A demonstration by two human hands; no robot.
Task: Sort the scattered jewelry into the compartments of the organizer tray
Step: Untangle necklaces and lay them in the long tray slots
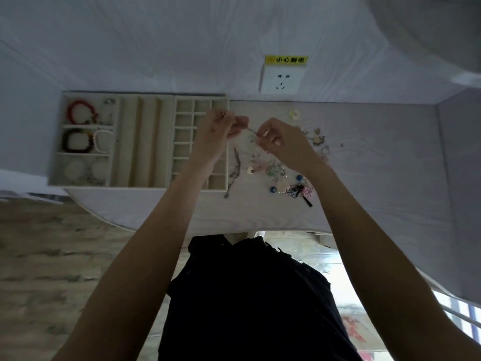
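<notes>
Organizer tray: beige, two sections side by side on the pale table, back against the wall.
Left section, far compartment: red bead bracelet; a small silvery piece beside it, type unclear.
Left section, middle compartment: dark bead bracelet and white bead bracelet, touching.
Left section, near compartment: pale rings or bangles, blurred; cannot tell how many.
Centre: long ridged rolls, nothing seen in the slots.
Right section: grid of small square cells; visible cells show no contents, part hidden by left forearm.
Scattered jewelry: loose heap on the table just right of the tray; includes two blue beads, a pink flower piece, a long thin chain piece lying near the tray's right edge.
Left hand: fingers curled, pinching one end of a thin silvery piece, above the tray's right edge.
Right hand: fingers curled, pinching the other end of the same piece, above the heap.
Held piece: spans the gap between the hands, raised off the table; kind not resolvable.
Wall: white socket with yellow label above.
</notes>
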